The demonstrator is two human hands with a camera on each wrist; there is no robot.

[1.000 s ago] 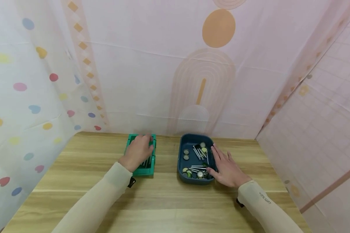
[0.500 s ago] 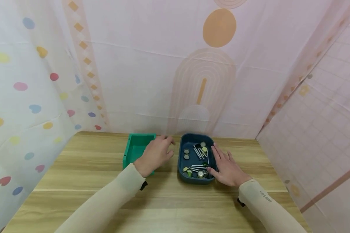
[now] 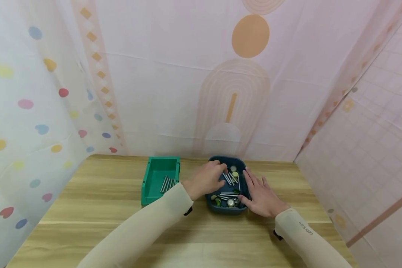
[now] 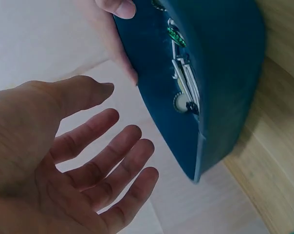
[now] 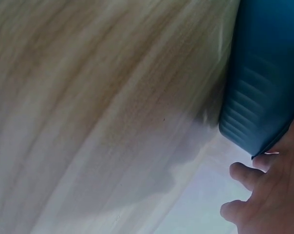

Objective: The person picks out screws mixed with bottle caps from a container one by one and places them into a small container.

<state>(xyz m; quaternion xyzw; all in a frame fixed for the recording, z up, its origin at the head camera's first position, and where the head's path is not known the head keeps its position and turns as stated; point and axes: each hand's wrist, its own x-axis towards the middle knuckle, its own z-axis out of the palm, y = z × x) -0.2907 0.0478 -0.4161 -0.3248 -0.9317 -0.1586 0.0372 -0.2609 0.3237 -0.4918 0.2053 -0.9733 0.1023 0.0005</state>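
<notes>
My left hand (image 3: 206,180) is over the left side of a dark blue bin (image 3: 226,211). In the left wrist view its fingers (image 4: 122,156) are spread, loosely bent, with nothing in them. Inside the bin lie several long, thin silver bolts (image 3: 228,194) and several bottle caps (image 3: 230,202), some of them green. My right hand (image 3: 262,197) rests on the bin's right rim, its fingers straight and its thumb over the edge. A green bin (image 3: 153,182) stands to the left, with several silver bolts (image 3: 167,184) side by side in it; my left sleeve covers its near right corner.
Both bins stand toward the back of a wood-grain table (image 3: 201,242). Right behind the table hangs a patterned cloth (image 3: 174,93), and more cloth closes in the left and right sides.
My left hand has gone from inside the green bin across to the blue bin. Bolts it covered in the green bin now show. The right hand has stayed on the rim.
</notes>
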